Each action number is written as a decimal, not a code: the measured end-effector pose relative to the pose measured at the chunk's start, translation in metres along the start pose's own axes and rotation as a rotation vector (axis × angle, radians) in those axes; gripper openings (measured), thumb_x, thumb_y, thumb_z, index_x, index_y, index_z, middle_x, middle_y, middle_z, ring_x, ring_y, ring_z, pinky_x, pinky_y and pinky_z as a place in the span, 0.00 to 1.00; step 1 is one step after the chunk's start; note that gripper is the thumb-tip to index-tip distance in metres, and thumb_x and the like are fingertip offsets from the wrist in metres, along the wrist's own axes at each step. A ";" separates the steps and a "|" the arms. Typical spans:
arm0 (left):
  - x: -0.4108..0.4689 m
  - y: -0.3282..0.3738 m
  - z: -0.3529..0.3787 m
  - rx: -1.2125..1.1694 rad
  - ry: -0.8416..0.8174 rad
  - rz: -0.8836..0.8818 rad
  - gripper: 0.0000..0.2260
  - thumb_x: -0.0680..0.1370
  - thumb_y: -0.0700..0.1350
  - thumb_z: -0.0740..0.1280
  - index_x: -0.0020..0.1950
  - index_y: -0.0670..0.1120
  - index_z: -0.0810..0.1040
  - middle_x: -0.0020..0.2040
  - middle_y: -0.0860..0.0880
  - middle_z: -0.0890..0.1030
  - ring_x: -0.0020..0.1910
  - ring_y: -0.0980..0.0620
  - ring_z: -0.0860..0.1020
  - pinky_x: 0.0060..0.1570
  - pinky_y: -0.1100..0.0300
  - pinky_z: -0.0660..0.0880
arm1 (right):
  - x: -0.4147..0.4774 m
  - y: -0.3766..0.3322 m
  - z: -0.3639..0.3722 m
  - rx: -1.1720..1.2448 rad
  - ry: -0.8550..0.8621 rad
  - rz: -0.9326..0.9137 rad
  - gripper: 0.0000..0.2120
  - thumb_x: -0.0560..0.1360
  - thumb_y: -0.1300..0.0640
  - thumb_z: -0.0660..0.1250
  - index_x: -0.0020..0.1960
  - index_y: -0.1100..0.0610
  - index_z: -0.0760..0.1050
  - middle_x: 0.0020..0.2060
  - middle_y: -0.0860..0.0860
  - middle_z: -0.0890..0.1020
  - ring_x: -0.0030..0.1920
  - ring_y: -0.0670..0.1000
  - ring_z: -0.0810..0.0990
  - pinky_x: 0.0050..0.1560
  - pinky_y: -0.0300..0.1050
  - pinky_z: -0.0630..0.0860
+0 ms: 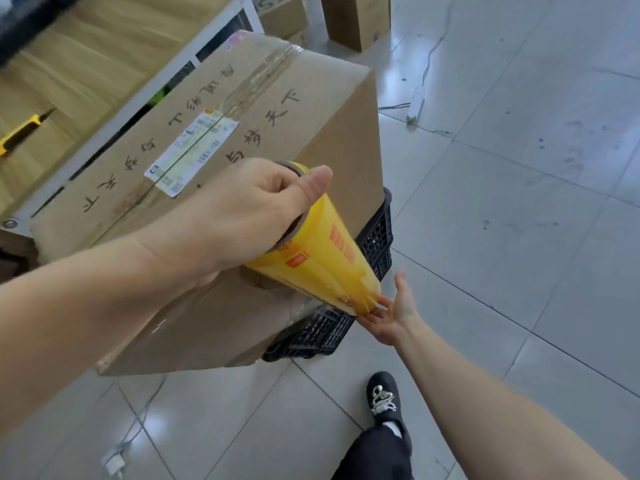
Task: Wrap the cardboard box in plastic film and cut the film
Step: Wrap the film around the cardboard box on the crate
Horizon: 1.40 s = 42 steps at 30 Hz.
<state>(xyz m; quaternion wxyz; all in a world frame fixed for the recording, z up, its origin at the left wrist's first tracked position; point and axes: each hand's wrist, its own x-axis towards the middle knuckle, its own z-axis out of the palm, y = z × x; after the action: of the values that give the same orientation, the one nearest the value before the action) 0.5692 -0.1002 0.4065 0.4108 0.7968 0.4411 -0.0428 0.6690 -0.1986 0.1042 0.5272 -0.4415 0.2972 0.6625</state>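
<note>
A large taped cardboard box [263,109] with handwriting and a white shipping label rests on a black plastic crate [375,237]. A yellow roll of plastic film [325,265] stands upright against the box's near corner. My left hand [242,209] grips the roll's top end, fingers inside its cardboard core and thumb over the rim. My right hand [394,313] is at the roll's bottom end, palm up, fingertips pushed into the lower core opening. A shiny layer of film seems to lie on the box's near side.
A wooden table [86,64] with a yellow utility knife [20,131] stands to the left. More cardboard boxes [356,19] sit at the back. A power strip [415,105] and cables lie on the tiled floor. My shoe [384,400] is below the box.
</note>
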 end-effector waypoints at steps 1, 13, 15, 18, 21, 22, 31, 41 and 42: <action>0.002 0.002 0.000 0.000 -0.009 0.000 0.42 0.69 0.71 0.57 0.45 0.28 0.73 0.43 0.26 0.77 0.41 0.27 0.78 0.50 0.32 0.75 | 0.000 -0.003 0.001 0.005 0.009 -0.001 0.43 0.68 0.25 0.59 0.62 0.63 0.71 0.60 0.61 0.76 0.57 0.59 0.78 0.63 0.55 0.73; 0.024 0.037 -0.002 0.240 0.209 0.080 0.36 0.75 0.67 0.53 0.43 0.33 0.78 0.38 0.33 0.79 0.37 0.36 0.77 0.41 0.39 0.75 | 0.014 -0.046 0.021 -0.067 -0.013 -0.031 0.40 0.63 0.20 0.53 0.53 0.52 0.76 0.62 0.60 0.78 0.65 0.64 0.73 0.72 0.57 0.59; 0.027 0.038 0.002 0.184 0.212 0.057 0.33 0.74 0.63 0.54 0.46 0.33 0.79 0.39 0.33 0.80 0.39 0.37 0.78 0.41 0.40 0.76 | 0.019 -0.049 0.019 -0.077 0.015 -0.038 0.43 0.63 0.20 0.52 0.54 0.55 0.75 0.47 0.59 0.83 0.48 0.61 0.82 0.63 0.55 0.72; 0.040 0.039 0.004 -0.030 0.160 -0.020 0.33 0.74 0.62 0.55 0.50 0.30 0.76 0.47 0.29 0.80 0.46 0.32 0.80 0.50 0.34 0.76 | 0.019 -0.061 0.017 -0.073 0.018 -0.014 0.40 0.66 0.21 0.51 0.47 0.59 0.73 0.25 0.53 0.77 0.24 0.51 0.76 0.39 0.43 0.72; 0.051 0.045 0.006 -0.073 0.141 -0.062 0.35 0.73 0.64 0.55 0.50 0.29 0.74 0.48 0.27 0.78 0.48 0.29 0.79 0.54 0.30 0.73 | 0.020 -0.070 0.015 -0.094 -0.020 -0.009 0.40 0.67 0.22 0.52 0.50 0.58 0.74 0.32 0.54 0.77 0.24 0.51 0.74 0.29 0.41 0.72; 0.053 0.047 0.007 -0.058 0.146 -0.066 0.37 0.72 0.66 0.55 0.51 0.30 0.74 0.49 0.28 0.79 0.49 0.30 0.79 0.55 0.31 0.73 | 0.018 -0.074 0.016 -0.102 -0.038 -0.001 0.39 0.67 0.22 0.52 0.51 0.57 0.74 0.33 0.54 0.76 0.21 0.51 0.72 0.23 0.39 0.70; 0.059 0.075 0.029 -0.150 0.161 -0.056 0.35 0.73 0.66 0.59 0.49 0.30 0.72 0.44 0.27 0.77 0.44 0.29 0.77 0.51 0.31 0.73 | 0.021 -0.105 0.008 -0.222 -0.020 0.008 0.44 0.67 0.22 0.51 0.61 0.56 0.76 0.57 0.54 0.81 0.62 0.55 0.76 0.70 0.53 0.64; 0.085 0.105 0.027 -0.128 0.160 -0.103 0.43 0.65 0.71 0.59 0.48 0.28 0.70 0.53 0.34 0.82 0.54 0.32 0.80 0.64 0.30 0.65 | 0.021 -0.137 0.018 -0.099 -0.112 0.012 0.42 0.65 0.21 0.54 0.58 0.56 0.76 0.38 0.54 0.81 0.29 0.52 0.77 0.31 0.44 0.73; 0.087 0.107 0.027 -0.123 0.170 -0.094 0.41 0.68 0.70 0.60 0.47 0.28 0.70 0.49 0.36 0.82 0.50 0.35 0.81 0.63 0.30 0.67 | 0.020 -0.141 0.018 -0.098 -0.111 0.012 0.41 0.66 0.21 0.52 0.53 0.56 0.75 0.33 0.53 0.80 0.25 0.51 0.75 0.26 0.41 0.70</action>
<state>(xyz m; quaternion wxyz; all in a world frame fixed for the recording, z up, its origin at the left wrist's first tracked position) 0.7090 -0.0902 0.4173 0.4175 0.7491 0.5132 0.0329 0.7986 -0.1369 0.1038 0.5167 -0.4276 0.2370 0.7028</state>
